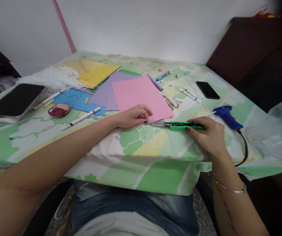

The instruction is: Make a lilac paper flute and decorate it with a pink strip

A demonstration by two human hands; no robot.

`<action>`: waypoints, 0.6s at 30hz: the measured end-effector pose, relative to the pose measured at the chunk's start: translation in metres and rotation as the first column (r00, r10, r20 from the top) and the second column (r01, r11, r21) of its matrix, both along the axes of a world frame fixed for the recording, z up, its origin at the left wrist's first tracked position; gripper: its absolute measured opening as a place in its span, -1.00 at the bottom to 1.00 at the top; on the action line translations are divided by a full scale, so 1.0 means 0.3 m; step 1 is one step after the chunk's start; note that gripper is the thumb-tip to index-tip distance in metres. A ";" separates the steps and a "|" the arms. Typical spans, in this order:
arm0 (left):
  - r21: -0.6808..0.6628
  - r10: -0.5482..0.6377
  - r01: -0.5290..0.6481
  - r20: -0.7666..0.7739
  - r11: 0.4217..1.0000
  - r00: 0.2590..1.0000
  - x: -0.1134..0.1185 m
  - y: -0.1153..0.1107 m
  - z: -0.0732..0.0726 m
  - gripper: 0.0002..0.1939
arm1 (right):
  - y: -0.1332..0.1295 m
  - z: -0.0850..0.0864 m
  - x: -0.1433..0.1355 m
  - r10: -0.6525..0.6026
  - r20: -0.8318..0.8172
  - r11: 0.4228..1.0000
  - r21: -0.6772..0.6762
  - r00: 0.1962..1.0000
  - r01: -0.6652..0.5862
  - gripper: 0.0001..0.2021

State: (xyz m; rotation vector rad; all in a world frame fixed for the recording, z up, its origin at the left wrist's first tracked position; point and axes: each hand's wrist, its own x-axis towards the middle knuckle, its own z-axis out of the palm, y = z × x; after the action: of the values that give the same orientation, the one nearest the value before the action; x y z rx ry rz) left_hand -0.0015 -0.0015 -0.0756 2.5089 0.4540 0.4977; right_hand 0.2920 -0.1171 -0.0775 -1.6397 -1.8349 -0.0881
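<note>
A pink sheet (138, 95) lies on the table, one corner toward the far side and its near edge close to me. My left hand (134, 116) rests on that near edge, its fingers curled and the thumb close to them, gripping the sheet there. In my right hand (211, 132) is a green box cutter (183, 125), held almost level with the blade out and pointing left. The blade's tip reaches the sheet's near edge, right beside my left thumb. Whether it is under or against the sheet I cannot tell.
Purple sheets (103, 91), blue sheets (73, 100) and a yellow pad (98, 73) lie behind, near white string (52, 77). Gold-handled scissors (172, 102), markers (190, 95), a phone (207, 90) and a corded blue glue gun (229, 118) are to the right. Another phone (15, 100) lies left.
</note>
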 end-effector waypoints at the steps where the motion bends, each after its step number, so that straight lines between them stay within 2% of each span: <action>1: -0.001 0.000 0.000 0.001 1.000 1.000 0.000 0.000 0.000 -0.92 | 0.001 0.000 -0.004 0.006 0.002 1.000 0.004 1.000 -0.006 -0.78; 18: 0.005 -0.005 0.005 -0.001 1.000 1.000 0.002 0.003 0.003 -0.91 | -0.006 0.011 -0.001 0.012 -0.014 0.999 -0.034 1.000 -0.013 -0.79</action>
State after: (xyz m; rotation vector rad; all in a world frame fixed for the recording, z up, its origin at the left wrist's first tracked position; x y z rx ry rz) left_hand -0.0009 -0.0005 -0.0746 2.5145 0.4467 0.4964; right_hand 0.2916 -0.1189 -0.0741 -1.6483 -1.8457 -0.0406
